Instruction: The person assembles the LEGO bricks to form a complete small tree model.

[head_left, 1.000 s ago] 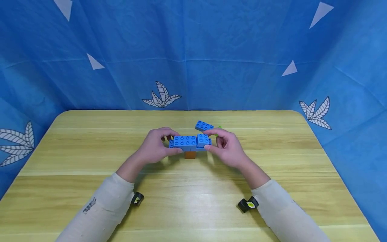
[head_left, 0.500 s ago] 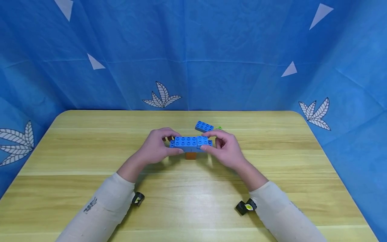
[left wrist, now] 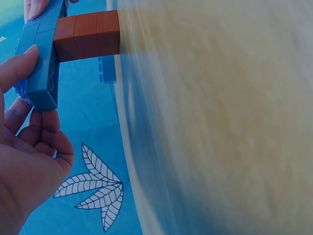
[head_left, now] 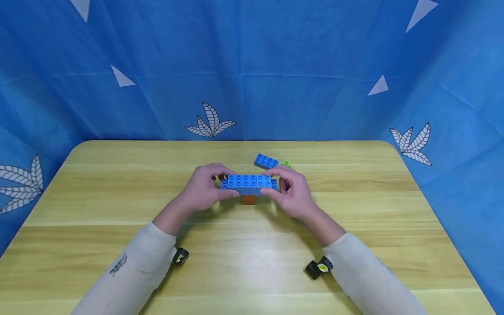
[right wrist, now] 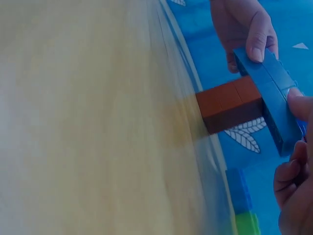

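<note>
A T-shaped build stands on the table: a column of stacked brown bricks (left wrist: 88, 35) with blue bricks laid across its top. The upper blue layer has a long brick (head_left: 241, 182) and, butted against its right end, a small square-topped brick (head_left: 264, 179). My left hand (head_left: 202, 190) grips the left part of the blue layers, thumb on the near side, fingers behind. With thumb and index finger, my right hand (head_left: 293, 192) pinches the small blue brick, which sits level with the long one. Studs of the lower blue layer (head_left: 274, 184) show at both ends.
Behind the build lies a loose blue brick (head_left: 266, 161), with a bright green piece (head_left: 286, 164) beside it, partly hidden by my right hand. The wooden table (head_left: 252, 262) ends at a blue patterned curtain (head_left: 244, 65).
The small blue brick has come down from above the long brick's level to lie flush beside it, with my right thumb and index finger still on it. My left hand keeps its hold.
</note>
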`<state>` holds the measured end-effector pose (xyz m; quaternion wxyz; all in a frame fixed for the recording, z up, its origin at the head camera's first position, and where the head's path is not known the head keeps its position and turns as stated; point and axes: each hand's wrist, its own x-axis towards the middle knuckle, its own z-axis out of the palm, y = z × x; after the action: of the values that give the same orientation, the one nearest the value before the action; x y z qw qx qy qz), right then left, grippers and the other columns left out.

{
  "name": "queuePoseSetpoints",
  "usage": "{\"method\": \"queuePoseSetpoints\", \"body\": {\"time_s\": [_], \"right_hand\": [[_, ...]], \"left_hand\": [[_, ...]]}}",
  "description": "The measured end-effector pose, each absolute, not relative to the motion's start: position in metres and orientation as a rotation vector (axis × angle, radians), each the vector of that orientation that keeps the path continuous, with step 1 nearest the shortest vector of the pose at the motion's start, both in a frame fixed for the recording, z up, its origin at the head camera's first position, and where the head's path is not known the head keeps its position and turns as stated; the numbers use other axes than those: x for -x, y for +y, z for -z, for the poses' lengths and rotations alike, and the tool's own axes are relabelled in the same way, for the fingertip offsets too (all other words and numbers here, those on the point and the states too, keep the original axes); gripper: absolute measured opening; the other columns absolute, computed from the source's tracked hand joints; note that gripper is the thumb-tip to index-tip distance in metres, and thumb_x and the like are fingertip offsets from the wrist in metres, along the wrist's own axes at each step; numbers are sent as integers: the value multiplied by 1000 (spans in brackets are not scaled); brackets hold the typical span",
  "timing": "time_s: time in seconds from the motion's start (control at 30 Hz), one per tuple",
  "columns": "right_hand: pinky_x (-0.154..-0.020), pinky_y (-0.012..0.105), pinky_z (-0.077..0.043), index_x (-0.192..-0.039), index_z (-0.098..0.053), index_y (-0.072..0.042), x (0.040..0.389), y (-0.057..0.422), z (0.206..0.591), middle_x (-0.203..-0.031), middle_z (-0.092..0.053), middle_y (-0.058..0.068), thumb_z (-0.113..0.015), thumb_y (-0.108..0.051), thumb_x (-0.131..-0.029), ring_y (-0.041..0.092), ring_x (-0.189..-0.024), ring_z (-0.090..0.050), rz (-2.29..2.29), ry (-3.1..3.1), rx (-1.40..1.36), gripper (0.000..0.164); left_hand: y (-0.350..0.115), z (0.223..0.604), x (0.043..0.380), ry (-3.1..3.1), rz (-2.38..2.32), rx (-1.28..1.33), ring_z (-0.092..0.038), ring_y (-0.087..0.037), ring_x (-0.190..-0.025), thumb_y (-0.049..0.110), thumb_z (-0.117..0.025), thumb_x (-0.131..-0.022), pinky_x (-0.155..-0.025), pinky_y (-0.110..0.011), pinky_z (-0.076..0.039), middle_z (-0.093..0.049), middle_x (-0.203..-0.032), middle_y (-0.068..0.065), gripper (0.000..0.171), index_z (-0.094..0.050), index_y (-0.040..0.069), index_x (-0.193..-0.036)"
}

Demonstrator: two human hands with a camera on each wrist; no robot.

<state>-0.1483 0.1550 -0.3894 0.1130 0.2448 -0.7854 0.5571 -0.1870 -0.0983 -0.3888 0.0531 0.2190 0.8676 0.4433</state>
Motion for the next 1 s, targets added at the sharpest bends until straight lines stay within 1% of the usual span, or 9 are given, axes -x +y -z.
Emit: {"method": "queuePoseSetpoints", "body": {"time_s": [0.03, 0.13, 0.17, 0.37, 0.53, 0.67, 0.87, 1.0], "right_hand": [[-45, 25, -28, -108, -69, 7, 145, 154, 386, -77, -55, 18, -79, 9, -80, 21, -47, -35, -1621, -2316, -705, 30], [-45, 24, -28, -112, -68, 6, 143, 153, 391, -72, -46, 20, -79, 7, -81, 19, -49, -35, -1629, -2331, -648, 33], [-45, 23, -28, -112, -68, 6, 142, 153, 393, -71, -45, 20, -79, 6, -81, 19, -48, -35, -1651, -2328, -619, 34], [-44, 21, -26, -115, -65, 10, 141, 157, 408, -56, -36, 16, -79, 10, -80, 15, -47, -31, -1848, -2232, -452, 37], [-41, 22, -26, -115, -65, 11, 142, 160, 419, -53, -36, 15, -76, 13, -81, 13, -45, -32, -1909, -2157, -415, 36], [-40, 23, -27, -114, -65, 12, 144, 161, 424, -53, -38, 16, -74, 13, -82, 15, -44, -34, -1927, -2118, -423, 33], [-40, 23, -28, -113, -65, 12, 145, 161, 428, -54, -40, 17, -74, 13, -83, 18, -44, -36, -1899, -2120, -442, 32], [-40, 24, -27, -113, -65, 12, 142, 161, 427, -52, -39, 16, -74, 14, -82, 19, -44, -35, -1882, -2115, -438, 32]], "left_hand": [[-98, 388, 187, 2638, -1345, -671, -54, -22, -88, 19, -88, -79, -76, -40, -45, -66, -97, 4, 34, -75, 12, -109], [-98, 387, 187, 2637, -1331, -677, -54, -24, -89, 20, -88, -79, -77, -40, -44, -66, -97, 3, 35, -75, 12, -110], [-97, 386, 187, 2637, -1324, -679, -54, -25, -90, 20, -88, -79, -78, -40, -44, -66, -97, 3, 36, -75, 12, -111], [-97, 387, 188, 2625, -1318, -694, -55, -25, -91, 21, -87, -80, -78, -40, -45, -66, -100, 3, 37, -74, 12, -113], [-96, 388, 191, 2621, -1346, -708, -54, -22, -90, 20, -87, -80, -76, -39, -46, -66, -100, 2, 38, -73, 11, -113], [-96, 389, 194, 2628, -1357, -726, -55, -22, -89, 20, -87, -79, -76, -40, -47, -66, -101, 3, 39, -73, 11, -114], [-101, 390, 198, 2587, -1371, -716, -55, -26, -93, 25, -88, -79, -78, -41, -45, -66, -104, 2, 43, -72, 11, -117], [-103, 386, 205, 2476, -1502, -713, -54, -27, -95, 25, -80, -87, -79, -42, -44, -67, -106, -1, 35, -73, 9, -117]]}}
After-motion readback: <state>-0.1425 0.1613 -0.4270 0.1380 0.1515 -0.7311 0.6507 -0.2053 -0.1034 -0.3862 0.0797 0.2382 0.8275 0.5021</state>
